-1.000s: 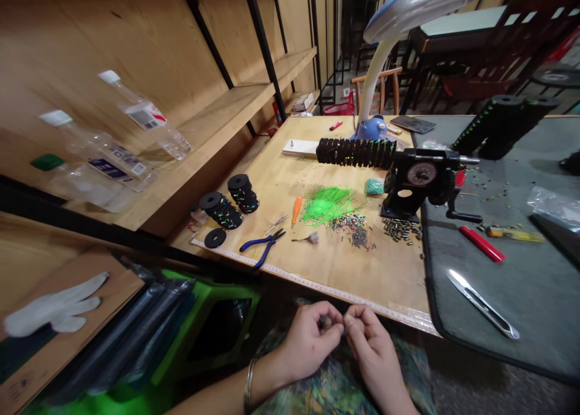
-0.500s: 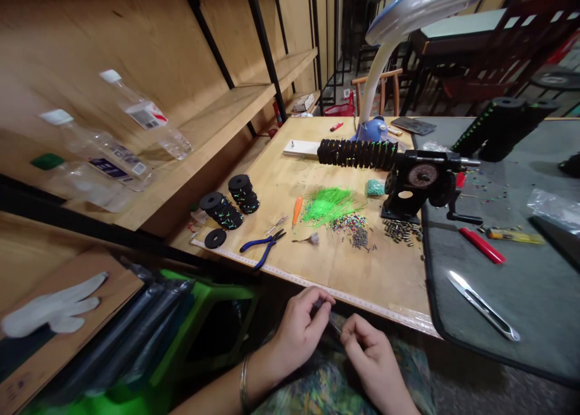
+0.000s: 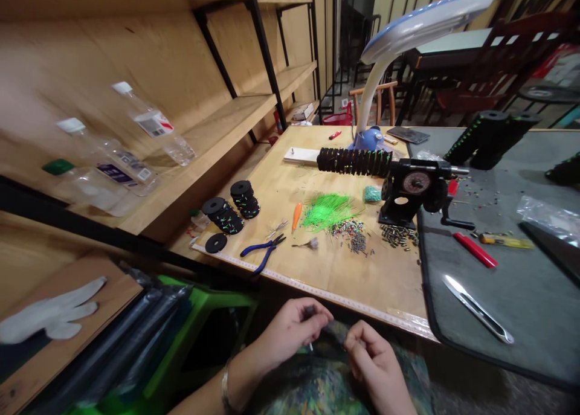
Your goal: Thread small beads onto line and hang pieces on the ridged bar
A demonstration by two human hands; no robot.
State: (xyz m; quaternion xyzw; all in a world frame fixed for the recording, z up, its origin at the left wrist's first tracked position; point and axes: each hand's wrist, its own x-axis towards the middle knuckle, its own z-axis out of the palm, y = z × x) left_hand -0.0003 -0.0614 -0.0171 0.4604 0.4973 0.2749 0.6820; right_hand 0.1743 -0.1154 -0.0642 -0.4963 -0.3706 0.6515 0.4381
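Note:
Just off the table's front edge, above my lap, my left hand [image 3: 299,330] is closed in a pinch. A bit of something dark shows between its fingers and a small white tip pokes out below; I cannot make out its kind. My right hand [image 3: 372,360] is closed too, thumb against curled fingers, a short gap to the right; whatever it pinches is too small or hidden. On the table beyond lie blue-handled pliers [image 3: 264,253], an orange-handled tool [image 3: 296,214], green bristles [image 3: 327,209], colourful beads [image 3: 348,228] and small grey metal pieces [image 3: 357,241].
A black hand-crank winder [image 3: 414,188] carries a row of black foam spools [image 3: 353,161]. More spools [image 3: 223,215] stand at left. A silver knife-like tool [image 3: 478,309] and red tube [image 3: 475,249] lie on the grey mat [image 3: 435,264]. A lamp [image 3: 369,138] stands behind.
My hands have drawn slightly apart and sit a little lower in view. A white tip now shows under my left hand. The camera has tilted a little.

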